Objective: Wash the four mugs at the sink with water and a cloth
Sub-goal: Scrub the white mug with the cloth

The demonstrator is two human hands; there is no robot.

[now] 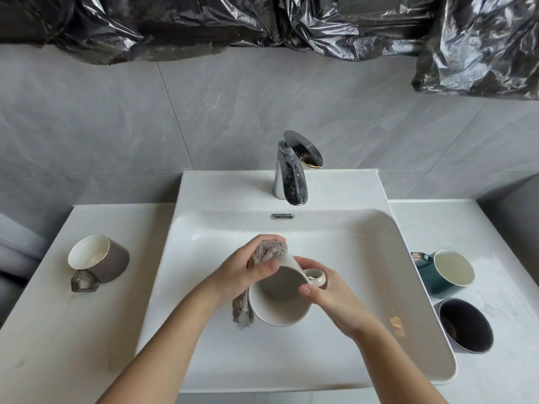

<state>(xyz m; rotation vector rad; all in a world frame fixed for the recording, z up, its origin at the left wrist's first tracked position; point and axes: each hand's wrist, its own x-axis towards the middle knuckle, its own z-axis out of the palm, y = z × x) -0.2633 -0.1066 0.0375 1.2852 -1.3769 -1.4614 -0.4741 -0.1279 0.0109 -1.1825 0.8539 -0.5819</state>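
Over the white sink basin (364,287) I hold a cream mug (277,298) tilted with its mouth toward me. My right hand (329,298) grips it by the rim and the handle. My left hand (248,272) holds a grey-pink cloth (269,250) bunched against the mug's outer wall; a tail of the cloth hangs below the mug. A brown mug (102,260) lies on its side on the left counter. A dark green mug (446,272) and a dark blue-black mug (466,325) sit on the right counter.
A chrome tap (294,176) stands at the back of the sink; no water is visible running from it. Grey tiles form the wall, with black plastic sheeting (262,21) taped across the top. Counter edges drop off at left and right.
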